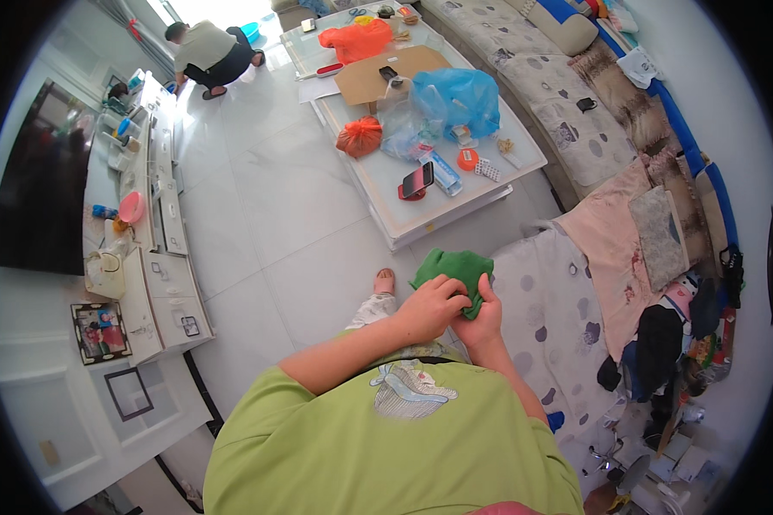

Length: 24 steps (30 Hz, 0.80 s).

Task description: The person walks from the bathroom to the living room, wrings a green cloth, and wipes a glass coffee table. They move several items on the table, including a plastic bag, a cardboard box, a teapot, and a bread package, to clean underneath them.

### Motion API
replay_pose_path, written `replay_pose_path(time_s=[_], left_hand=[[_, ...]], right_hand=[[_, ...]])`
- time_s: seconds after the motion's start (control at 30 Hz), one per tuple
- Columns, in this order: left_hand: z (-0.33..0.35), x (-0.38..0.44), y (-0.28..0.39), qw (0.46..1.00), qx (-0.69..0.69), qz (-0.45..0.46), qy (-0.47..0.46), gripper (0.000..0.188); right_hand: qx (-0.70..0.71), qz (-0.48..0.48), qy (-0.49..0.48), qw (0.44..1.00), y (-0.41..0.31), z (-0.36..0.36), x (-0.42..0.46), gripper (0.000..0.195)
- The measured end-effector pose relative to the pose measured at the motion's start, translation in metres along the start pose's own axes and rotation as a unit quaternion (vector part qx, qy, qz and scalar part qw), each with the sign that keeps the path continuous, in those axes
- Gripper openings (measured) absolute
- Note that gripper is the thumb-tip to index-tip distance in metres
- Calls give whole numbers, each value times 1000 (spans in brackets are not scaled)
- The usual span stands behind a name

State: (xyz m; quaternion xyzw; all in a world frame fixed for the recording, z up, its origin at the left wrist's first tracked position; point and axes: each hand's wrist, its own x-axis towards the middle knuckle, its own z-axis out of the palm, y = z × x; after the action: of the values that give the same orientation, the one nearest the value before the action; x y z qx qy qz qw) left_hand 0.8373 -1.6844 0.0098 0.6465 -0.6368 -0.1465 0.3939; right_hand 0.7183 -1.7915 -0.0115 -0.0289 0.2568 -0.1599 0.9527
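Observation:
A folded green cloth (454,267) is held up in front of my waist by both hands. My left hand (433,308) lies over its near side, with the fingers curled into the fabric. From the right, my right hand (483,322) grips the lower edge, its thumb raised along the cloth. The two hands meet at the near edge, so part of the cloth and some fingertips are hidden. Beyond the cloth stands a glass-topped coffee table (402,222). On its near end a smartphone (418,179) leans on a red stand.
The table bears a blue plastic bag (464,96), a tied orange bag (359,136), blister packs (487,169) and cardboard (354,80). A spotted sofa (547,283) runs along the right. White cabinets (167,283) line the left. Another person (209,55) squats at the far end.

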Motion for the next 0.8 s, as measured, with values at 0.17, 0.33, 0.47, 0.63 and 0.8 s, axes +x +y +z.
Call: replay_pose_path(time_s=[0.17,0.33,0.47,0.63,0.8], left_hand=[[-14,32,-19,999,4,44,-12,27],[-40,43,-48,999,-27,27,8,26],[-63,47,-68,999,-23,8,22,26],[-84,48,-88,999,-29,-17,31,30],[-92,58,-97,999,-28,-17,39,31]], right_hand=[[-23,-57,9,998,-21,30,23,49],[-29,-45,-26,998,-20,49,58,50],[-35,-16,-50,998,-16,65,87,50],[-42,-10,-32,999,-7,84,115,50],[-57,-37,-14,998,-10,98,125,51]])
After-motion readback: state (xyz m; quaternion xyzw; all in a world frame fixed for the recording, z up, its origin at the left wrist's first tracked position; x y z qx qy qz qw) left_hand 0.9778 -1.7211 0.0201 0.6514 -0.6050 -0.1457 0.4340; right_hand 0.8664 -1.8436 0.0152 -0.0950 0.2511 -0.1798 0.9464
